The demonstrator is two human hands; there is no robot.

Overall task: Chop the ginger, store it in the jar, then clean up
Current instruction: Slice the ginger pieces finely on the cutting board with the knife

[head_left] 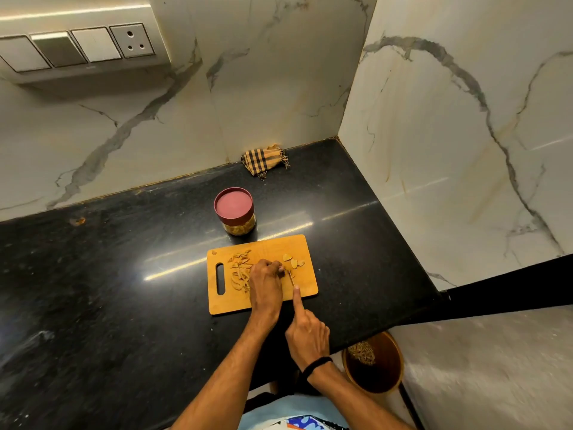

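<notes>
Tan ginger (240,272), thin strips, few chunks

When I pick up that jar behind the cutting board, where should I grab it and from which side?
Probably from above: the jar stands upright with its red lid on, so wrap fingers round the lid's rim. Check it's tight. The clear body below is short and the cutting board sits close in front, leaving little side room.

Black counter (124,259): cutting board (305,243) near the front edge, lidded jar (234,209) just behind, checked cloth (263,161) against the back edge.
</notes>
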